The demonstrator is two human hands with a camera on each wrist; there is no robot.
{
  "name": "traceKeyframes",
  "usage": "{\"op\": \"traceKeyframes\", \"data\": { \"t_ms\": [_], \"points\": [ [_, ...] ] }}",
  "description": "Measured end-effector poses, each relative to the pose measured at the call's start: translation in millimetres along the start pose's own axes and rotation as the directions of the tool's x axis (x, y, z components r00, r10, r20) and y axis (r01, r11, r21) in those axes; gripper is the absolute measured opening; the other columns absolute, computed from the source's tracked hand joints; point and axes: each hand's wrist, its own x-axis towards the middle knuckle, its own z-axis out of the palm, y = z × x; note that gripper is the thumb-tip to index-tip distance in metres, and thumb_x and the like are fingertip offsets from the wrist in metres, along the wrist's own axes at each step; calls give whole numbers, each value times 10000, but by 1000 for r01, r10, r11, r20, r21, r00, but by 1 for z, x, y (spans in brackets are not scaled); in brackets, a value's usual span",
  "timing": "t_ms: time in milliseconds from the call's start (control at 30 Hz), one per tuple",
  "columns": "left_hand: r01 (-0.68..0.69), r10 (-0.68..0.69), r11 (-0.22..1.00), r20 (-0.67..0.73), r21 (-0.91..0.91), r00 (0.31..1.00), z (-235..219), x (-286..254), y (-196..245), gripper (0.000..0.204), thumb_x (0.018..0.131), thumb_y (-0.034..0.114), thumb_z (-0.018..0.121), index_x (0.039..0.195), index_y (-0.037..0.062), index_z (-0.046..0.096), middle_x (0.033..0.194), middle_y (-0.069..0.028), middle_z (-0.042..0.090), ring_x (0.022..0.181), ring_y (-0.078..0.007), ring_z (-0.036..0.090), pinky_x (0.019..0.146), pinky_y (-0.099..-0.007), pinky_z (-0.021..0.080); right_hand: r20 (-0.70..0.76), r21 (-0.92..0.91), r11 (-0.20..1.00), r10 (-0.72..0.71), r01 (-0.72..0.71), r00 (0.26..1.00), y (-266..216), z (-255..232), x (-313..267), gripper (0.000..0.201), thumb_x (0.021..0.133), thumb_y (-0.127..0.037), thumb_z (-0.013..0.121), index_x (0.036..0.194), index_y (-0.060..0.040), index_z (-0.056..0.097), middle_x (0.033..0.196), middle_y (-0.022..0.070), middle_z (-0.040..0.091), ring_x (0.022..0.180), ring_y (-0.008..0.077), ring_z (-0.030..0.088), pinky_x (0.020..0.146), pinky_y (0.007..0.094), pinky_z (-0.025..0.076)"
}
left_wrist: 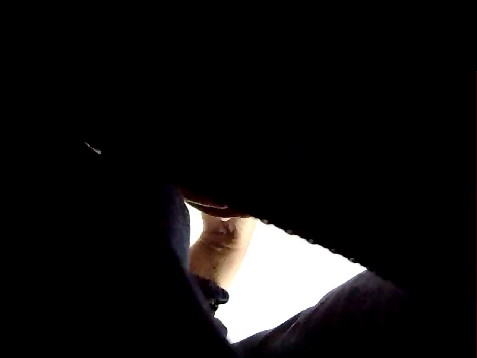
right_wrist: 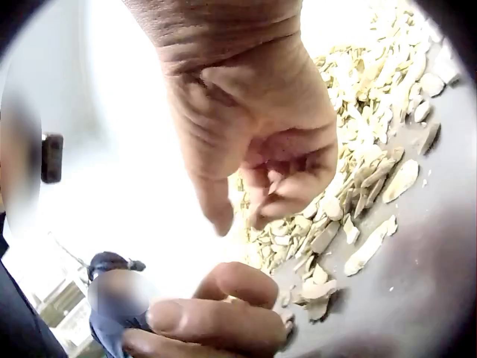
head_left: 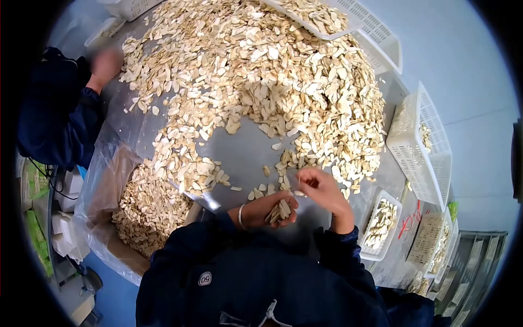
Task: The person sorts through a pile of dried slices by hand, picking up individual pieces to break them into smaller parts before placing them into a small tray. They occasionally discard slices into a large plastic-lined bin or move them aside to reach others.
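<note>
Pale dried slices lie in the palm of the left hand, whose fingers curl round them. Just right of it and above hovers the right hand, thumb and forefinger apart. Seen in the right wrist view, the right hand points down with its other fingers bent and no slice visible in it; below are the left hand's curled fingers. A big heap of slices covers the metal table. The left wrist view is mostly dark, with a forearm showing.
A lined box full of slices stands at the left. On the right are a small white tray, a tall white basket and red scissors. More baskets line the far edge. Another person's hand is at upper left.
</note>
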Motion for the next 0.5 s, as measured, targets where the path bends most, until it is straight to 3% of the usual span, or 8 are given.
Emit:
{"op": "traceKeyframes", "data": {
  "t_ms": [100,133,233,333,433,500],
  "points": [
    [25,-21,997,-57,71,998,1,0,1,393,1092,382,333,1088,78,581,925,-93,665,669,-117,595,477,-209,431,-329,-466,884,-212,37,920,7,8,29,309,854,-170,748,1132,-76,649,861,78,651,724,220,649,657,335,526],
    [23,-19,996,-57,83,998,2,-1,0,386,1092,377,338,1094,77,581,926,-90,665,677,-114,597,478,-206,431,-352,-551,832,-299,61,887,16,11,37,402,835,-190,747,1207,-97,628,917,120,663,760,310,659,667,392,532],
    [11,-4,994,-67,109,998,1,-3,1,366,1090,360,351,1107,73,579,930,-84,665,695,-107,602,481,-200,433,-313,-600,798,-300,57,901,22,12,43,348,853,-182,746,1177,-88,662,834,119,669,670,246,656,629,353,514],
    [8,-1,994,-63,107,998,2,-4,-1,355,1088,348,355,1114,72,577,937,-85,665,700,-107,603,482,-200,432,-369,-509,860,-261,41,892,31,6,38,247,875,-139,708,1113,-77,690,750,79,644,633,189,625,603,322,491],
    [0,2,996,-25,87,1000,-5,0,-4,362,1090,355,346,1133,75,572,945,-89,667,707,-111,608,479,-202,434,-342,-302,951,-47,-62,938,28,-8,25,224,880,-123,690,1098,-76,706,848,90,657,621,179,603,608,315,500],
    [-1,3,997,-18,78,1000,-8,1,-5,375,1091,368,341,1150,76,568,952,-93,669,712,-117,610,476,-206,436,-147,-65,998,0,-10,989,26,-14,16,205,915,-98,671,1117,-66,689,804,37,631,647,90,553,603,257,461]
  ]
}}
